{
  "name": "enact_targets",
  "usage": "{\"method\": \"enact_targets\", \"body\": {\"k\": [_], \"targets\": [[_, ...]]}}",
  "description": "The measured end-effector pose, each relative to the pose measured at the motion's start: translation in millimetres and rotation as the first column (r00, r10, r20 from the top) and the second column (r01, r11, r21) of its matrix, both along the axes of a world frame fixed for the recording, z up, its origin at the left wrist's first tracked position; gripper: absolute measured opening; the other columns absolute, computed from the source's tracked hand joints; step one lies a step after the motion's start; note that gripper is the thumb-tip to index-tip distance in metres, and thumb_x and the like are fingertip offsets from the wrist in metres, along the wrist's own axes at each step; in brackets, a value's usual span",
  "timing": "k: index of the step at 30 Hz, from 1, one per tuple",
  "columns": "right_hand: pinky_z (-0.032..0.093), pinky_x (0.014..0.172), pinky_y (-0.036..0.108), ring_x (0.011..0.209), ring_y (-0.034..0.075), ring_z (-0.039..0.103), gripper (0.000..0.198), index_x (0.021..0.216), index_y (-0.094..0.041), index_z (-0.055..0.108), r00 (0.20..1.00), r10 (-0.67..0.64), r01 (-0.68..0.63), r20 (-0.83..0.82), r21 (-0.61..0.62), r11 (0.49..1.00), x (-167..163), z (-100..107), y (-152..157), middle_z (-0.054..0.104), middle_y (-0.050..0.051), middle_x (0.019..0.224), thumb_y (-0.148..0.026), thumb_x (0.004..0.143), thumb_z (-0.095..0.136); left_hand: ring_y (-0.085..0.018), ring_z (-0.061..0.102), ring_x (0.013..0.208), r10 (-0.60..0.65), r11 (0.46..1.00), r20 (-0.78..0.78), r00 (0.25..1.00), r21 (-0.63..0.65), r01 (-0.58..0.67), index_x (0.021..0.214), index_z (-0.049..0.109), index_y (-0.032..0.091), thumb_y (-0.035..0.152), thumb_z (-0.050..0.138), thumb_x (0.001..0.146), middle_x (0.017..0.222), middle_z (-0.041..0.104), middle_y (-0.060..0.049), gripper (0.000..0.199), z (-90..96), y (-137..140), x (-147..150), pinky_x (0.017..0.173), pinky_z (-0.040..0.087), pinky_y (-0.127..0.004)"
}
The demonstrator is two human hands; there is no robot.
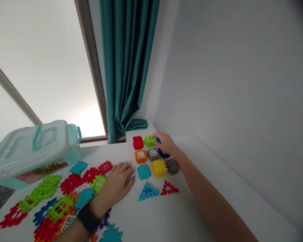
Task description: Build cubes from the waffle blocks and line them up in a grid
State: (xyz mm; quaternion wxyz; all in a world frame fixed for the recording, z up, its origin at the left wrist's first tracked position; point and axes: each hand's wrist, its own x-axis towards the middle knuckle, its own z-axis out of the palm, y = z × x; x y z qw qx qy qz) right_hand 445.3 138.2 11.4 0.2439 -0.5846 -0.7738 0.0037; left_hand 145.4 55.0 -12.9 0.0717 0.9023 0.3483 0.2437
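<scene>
Toward the far end of the white table (189, 208), blocks stand in loose rows before you, toothed edges on all of them. Back row: red block (138, 143), lime block (149, 141), blue block (158, 140) mostly hidden by your fingers. Next row: orange block (141, 156) and gray block (153, 154), each with a white lattice window, plus a purple block (163, 154), part covered. Nearer you: flat-looking cyan piece (143, 171), yellow block (159, 168), dark gray piece (172, 166). Closest: blue triangle (148, 192), red triangle (169, 188), side by side, apart.

Lime and blue blocks sit at your right hand's (164, 142) fingertips; the cyan piece is just right of your left hand (120, 179). Loose panels (70, 183) spread left of and under your left forearm, the lidded tub (40, 151) behind them.

Right hand: palm down, fingers curved over the blue block, tips at the lime one; can't tell if you're gripping either. Left hand: palm down on the table, relaxed and part-spread, fingers slightly bent, thumb apart.
</scene>
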Motion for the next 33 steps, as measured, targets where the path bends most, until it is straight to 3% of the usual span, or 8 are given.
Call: {"method": "enact_targets", "body": {"k": [16,33], "targets": [[0.041,0.102,0.045,0.12,0.029,0.058,0.023,0.108,-0.024,0.068,1.0,-0.013,0.011,-0.018,-0.106,0.994,0.2,-1.6,18.5,0.07,0.008,0.122,-0.019,0.086,0.064,-0.028,0.057,0.109,0.042,0.99,-0.107,0.993,-0.128,-0.055,0.103,0.063,0.024,0.023,0.052,0.094,0.111,0.065,-0.006,0.014,-1.5,0.0,0.0,0.091,0.045,-0.046],[0.042,0.101,0.044,0.117,0.028,0.059,0.022,0.108,-0.023,0.067,1.0,-0.02,0.019,-0.009,-0.112,0.994,3.3,-8.7,21.1,0.07,0.009,0.121,-0.023,0.087,0.064,-0.028,0.056,0.109,0.035,0.993,-0.125,0.992,-0.105,-0.049,0.104,0.063,0.024,0.023,0.053,0.094,0.111,0.064,-0.006,0.015,-1.7,0.4,0.0,0.091,0.044,-0.045]]}}
